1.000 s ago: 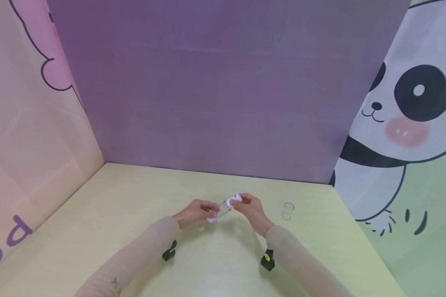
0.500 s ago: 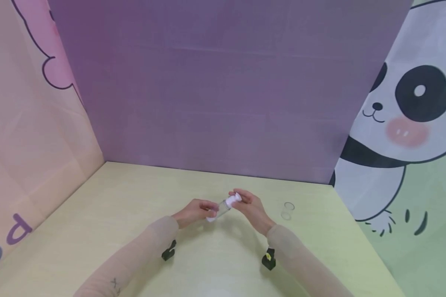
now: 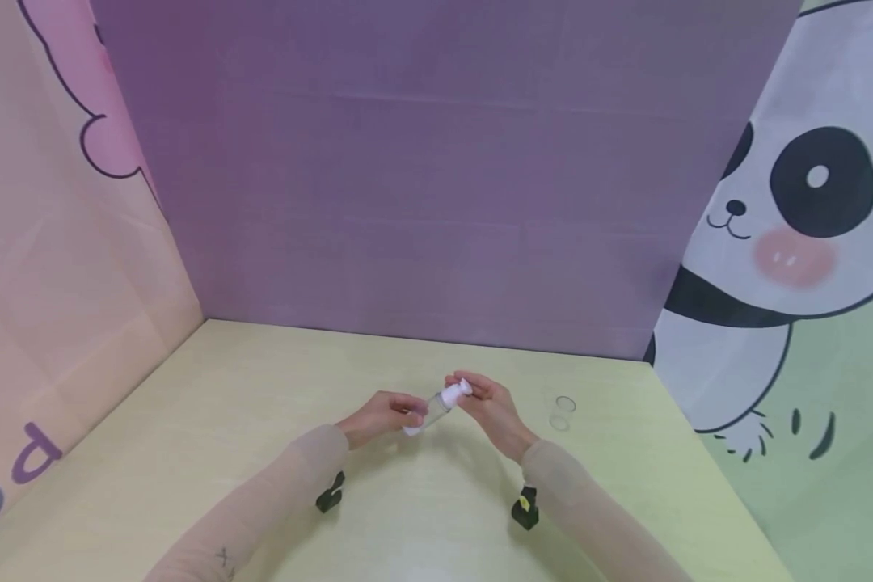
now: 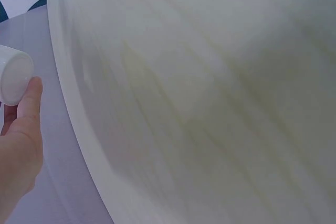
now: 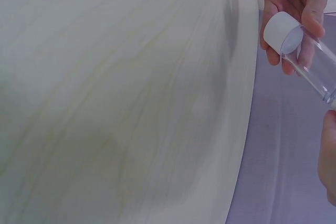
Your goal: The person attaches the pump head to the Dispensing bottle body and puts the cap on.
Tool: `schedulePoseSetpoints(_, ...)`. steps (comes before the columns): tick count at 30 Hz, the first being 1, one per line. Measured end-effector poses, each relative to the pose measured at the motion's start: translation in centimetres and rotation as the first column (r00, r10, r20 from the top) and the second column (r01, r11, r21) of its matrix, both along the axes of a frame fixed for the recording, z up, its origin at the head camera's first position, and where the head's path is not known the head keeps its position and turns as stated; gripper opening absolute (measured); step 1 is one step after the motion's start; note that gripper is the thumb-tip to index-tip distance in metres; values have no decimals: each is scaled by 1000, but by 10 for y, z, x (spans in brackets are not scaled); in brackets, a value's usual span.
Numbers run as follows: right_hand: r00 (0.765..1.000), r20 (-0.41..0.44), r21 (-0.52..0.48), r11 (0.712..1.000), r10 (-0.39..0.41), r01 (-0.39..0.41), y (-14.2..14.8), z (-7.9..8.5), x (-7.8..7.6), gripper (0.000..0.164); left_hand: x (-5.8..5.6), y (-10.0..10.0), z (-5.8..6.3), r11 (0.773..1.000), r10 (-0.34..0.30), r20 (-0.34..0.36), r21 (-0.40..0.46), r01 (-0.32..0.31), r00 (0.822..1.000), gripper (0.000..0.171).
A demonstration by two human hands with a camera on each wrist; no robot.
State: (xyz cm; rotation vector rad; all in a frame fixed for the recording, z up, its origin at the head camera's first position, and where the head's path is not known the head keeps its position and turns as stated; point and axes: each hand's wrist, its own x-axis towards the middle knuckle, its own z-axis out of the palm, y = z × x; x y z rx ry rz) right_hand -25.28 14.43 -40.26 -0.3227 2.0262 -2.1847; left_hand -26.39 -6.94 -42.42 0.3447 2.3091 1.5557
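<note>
A small clear bottle [image 3: 434, 411] with a white base and a white top is held slanted above the table in the head view. My left hand [image 3: 384, 416] grips its lower end, thumb in front. My right hand [image 3: 491, 411] has thumb and fingers about the white top [image 3: 454, 394], whose flared end shows between them. The right wrist view shows the white base [image 5: 282, 31] against my left fingers and the see-through body. Only the white base [image 4: 17, 77] and part of my left hand [image 4: 23, 135] appear in the left wrist view.
Two thin round outlines, one dark ring [image 3: 566, 404] and one faint ring [image 3: 559, 423], lie on the pale table [image 3: 276, 364] to the right. Whether they belong to one clear object I cannot tell. A purple backdrop [image 3: 422, 202] stands behind the table.
My right fingers have loosened and shifted around the white top, so more of it shows than a second ago. The left hand keeps its hold and place.
</note>
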Motion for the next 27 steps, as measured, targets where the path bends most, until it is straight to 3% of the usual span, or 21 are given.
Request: schedulePoseSetpoints(27, 998, 15, 42, 997, -62, 61, -2, -3, 2, 42, 0, -3, -5, 999, -27, -8, 23, 27, 1000, 38)
